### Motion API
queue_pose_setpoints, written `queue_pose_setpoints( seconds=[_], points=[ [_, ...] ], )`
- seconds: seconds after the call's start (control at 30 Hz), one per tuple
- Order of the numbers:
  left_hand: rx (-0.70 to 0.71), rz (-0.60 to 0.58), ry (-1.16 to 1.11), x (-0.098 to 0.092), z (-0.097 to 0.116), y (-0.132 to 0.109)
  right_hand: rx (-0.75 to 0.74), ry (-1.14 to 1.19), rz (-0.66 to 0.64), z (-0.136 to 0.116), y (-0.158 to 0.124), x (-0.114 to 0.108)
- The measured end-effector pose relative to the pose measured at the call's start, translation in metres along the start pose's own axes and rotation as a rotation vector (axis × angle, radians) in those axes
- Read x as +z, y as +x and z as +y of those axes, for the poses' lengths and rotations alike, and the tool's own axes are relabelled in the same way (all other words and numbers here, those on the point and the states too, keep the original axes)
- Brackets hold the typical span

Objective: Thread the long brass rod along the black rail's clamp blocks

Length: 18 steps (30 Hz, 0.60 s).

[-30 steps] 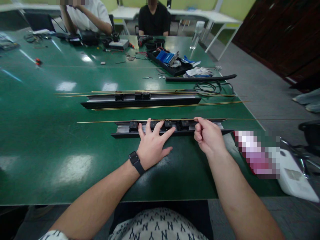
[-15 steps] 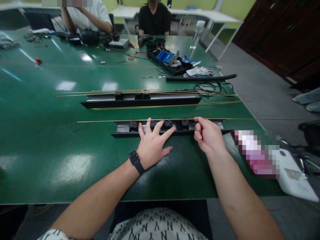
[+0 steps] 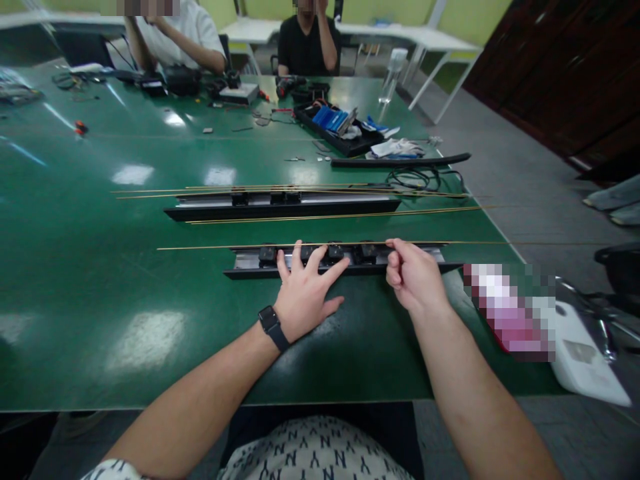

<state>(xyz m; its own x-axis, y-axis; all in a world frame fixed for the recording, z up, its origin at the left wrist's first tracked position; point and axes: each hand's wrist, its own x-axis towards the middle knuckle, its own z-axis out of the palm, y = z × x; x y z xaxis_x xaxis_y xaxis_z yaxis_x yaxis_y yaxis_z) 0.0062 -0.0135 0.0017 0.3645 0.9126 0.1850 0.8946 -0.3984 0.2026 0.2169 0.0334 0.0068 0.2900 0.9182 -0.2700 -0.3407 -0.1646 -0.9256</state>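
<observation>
Before me on the green table lies a black and silver metal channel (image 3: 415, 268) with several small black blocks (image 3: 267, 255) along its inside. A thin brass-coloured rod (image 3: 200, 248) runs lengthwise over its far edge and sticks out past both ends. My left hand (image 3: 305, 290) rests with fingers spread across the channel, its fingertips by the blocks and the rod. My right hand (image 3: 413, 273) pinches the rod between thumb and forefinger above the channel's right part, the other fingers curled in.
A second channel (image 3: 280, 209) with more brass-coloured rods (image 3: 340, 216) lies beyond. Farther off are a black strip (image 3: 400, 161), a coiled cable (image 3: 415, 179), gloves (image 3: 397, 148) and a black tray (image 3: 345, 139). Two people sit across the table (image 3: 125, 280). A white device (image 3: 590, 353) is at the right edge.
Both hands keep almost the same place on the channel and rod. The whole view has shifted slightly. Across the table, the person in black has raised an arm towards the head.
</observation>
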Motion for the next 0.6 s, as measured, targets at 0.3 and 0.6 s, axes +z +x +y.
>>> queue_pose_setpoints(
  seconds=[0.3, 0.6],
  points=[
    [0.005, 0.000, -0.006, 0.0012, 0.0004, 0.0000, 0.004, 0.002, -0.008, 0.0015, 0.0006, -0.0018],
    [-0.010, -0.009, -0.002, 0.0009, 0.0021, 0.0001, -0.013, -0.012, -0.017, 0.0053, 0.0018, -0.0046]
  ],
)
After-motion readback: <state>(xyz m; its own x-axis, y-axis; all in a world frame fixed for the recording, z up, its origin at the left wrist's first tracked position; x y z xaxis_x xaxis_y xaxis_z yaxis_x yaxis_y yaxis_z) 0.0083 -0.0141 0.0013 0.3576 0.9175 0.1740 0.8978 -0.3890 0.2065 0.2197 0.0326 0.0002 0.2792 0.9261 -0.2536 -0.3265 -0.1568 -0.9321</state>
